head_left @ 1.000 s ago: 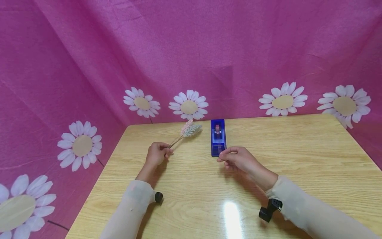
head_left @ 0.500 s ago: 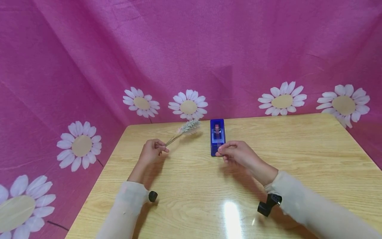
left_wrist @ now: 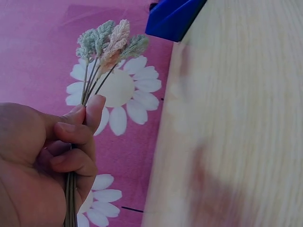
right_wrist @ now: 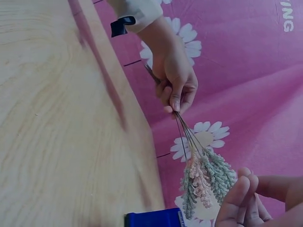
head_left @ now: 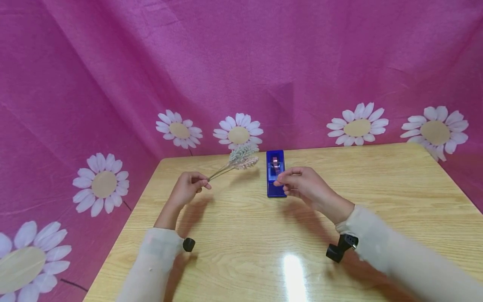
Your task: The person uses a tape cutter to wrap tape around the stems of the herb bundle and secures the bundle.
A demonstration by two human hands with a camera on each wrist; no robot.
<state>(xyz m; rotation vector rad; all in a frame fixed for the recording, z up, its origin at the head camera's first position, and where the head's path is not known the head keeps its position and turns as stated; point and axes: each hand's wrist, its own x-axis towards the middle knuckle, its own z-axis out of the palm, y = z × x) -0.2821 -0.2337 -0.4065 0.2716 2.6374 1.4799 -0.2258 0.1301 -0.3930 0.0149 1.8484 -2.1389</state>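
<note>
My left hand [head_left: 185, 188] grips a small bunch of crocheted flower sprigs [head_left: 243, 157] by their thin stems, held above the table. Their fluffy heads are pale green and pink, as the left wrist view shows up close, with the stem ends running down past my curled fingers [left_wrist: 78, 163]. A blue tape dispenser [head_left: 276, 193] stands at the far edge, a small reddish roll inside it. Over its front part, my right hand [head_left: 307, 188] pinches thumb and fingertips together on what looks like the end of its clear tape; the strip itself barely shows.
The light wooden table [head_left: 234, 239] backs onto a magenta curtain [head_left: 241, 63] printed with large white daisies, which also closes off the left side. Each wrist carries a black camera [head_left: 188, 244]. Light glares off the table near its front.
My left hand has drawn back to the left and risen with the sprigs, which turned so pink now lies below green. My right hand has lifted slightly over the dispenser, still pinching.
</note>
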